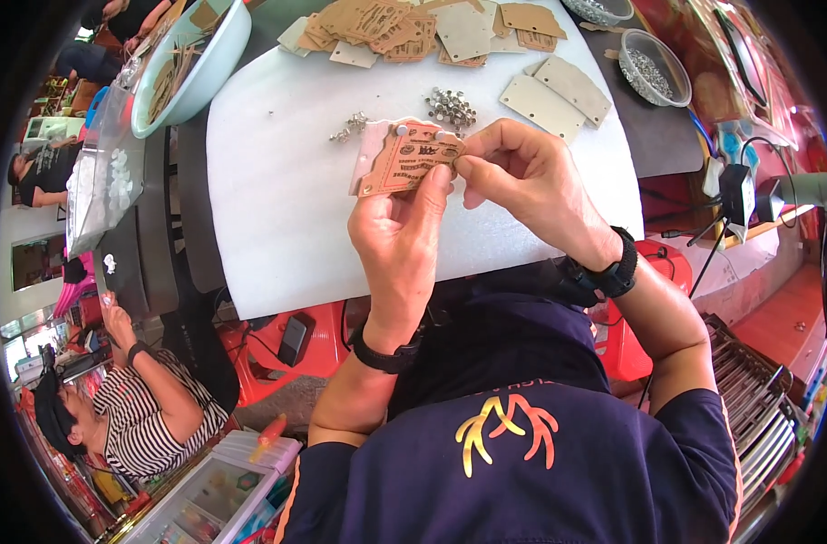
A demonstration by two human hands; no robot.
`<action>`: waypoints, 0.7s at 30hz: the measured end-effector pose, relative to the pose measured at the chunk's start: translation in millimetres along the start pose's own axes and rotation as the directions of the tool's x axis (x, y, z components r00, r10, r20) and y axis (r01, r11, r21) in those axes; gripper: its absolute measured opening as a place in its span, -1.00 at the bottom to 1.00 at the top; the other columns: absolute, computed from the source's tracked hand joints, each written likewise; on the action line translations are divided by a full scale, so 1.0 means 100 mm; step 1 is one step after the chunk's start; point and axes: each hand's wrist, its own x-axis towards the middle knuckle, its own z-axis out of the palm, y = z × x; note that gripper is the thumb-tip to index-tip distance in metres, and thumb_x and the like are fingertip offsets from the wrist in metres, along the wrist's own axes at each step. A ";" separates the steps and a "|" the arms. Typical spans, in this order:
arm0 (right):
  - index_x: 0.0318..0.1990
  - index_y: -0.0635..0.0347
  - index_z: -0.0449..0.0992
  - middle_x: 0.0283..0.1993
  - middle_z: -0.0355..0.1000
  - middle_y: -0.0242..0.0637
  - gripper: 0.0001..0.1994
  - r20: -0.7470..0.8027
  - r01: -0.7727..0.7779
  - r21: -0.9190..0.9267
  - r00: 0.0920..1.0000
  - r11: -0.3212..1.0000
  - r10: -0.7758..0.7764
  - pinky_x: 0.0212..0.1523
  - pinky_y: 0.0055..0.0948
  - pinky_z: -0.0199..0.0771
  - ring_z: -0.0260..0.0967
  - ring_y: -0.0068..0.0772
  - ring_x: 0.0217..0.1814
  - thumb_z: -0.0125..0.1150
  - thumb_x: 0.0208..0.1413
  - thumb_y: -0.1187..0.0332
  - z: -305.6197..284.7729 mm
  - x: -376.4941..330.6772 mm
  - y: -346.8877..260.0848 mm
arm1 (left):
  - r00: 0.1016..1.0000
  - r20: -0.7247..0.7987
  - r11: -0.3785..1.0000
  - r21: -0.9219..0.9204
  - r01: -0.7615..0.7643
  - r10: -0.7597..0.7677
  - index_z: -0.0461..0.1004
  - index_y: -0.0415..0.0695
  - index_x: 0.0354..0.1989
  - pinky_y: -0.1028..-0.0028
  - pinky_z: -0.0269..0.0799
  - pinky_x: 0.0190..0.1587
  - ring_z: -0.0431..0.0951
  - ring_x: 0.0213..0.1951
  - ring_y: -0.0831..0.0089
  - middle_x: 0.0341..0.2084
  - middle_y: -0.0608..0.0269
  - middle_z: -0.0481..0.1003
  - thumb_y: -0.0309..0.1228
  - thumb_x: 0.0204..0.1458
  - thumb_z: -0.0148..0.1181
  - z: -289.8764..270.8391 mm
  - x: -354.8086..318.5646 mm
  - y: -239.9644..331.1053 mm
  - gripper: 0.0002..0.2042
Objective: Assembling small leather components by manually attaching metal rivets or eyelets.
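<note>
My left hand [397,227] grips a small brown printed card [412,161] with a wavy edge, its thumb across the front. Behind the card shows a pale plate [370,150], and round silvery studs sit along the card's top edge. At the card's right edge, my right hand [540,177] is closed, thumb and forefinger pinching there; the fingertips partly hide that corner. Just beyond the card lie a pile of small metal rivets [451,107] and a smaller cluster of metal pieces [350,127].
A white padded sheet [287,208] covers the table. Brown cards [368,20] are heaped at its far side, pale plates [540,98] at right. A plastic bowl [681,77] holds metal bits. A light blue basin [191,82] stands left; a person [160,408] sits there.
</note>
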 end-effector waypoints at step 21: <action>-0.28 0.30 0.52 -0.45 0.49 -0.41 -0.87 -0.097 0.144 -0.132 0.983 0.981 -0.157 -0.43 -0.61 0.41 0.37 -0.70 -0.45 0.26 0.09 0.41 -0.10 -0.18 -0.06 | 0.991 0.122 0.995 -0.076 0.060 -0.051 0.43 -0.29 0.07 0.58 0.41 -0.05 0.47 -0.09 0.62 -0.09 0.26 0.51 -0.64 0.16 0.13 0.09 -0.01 0.10 -0.71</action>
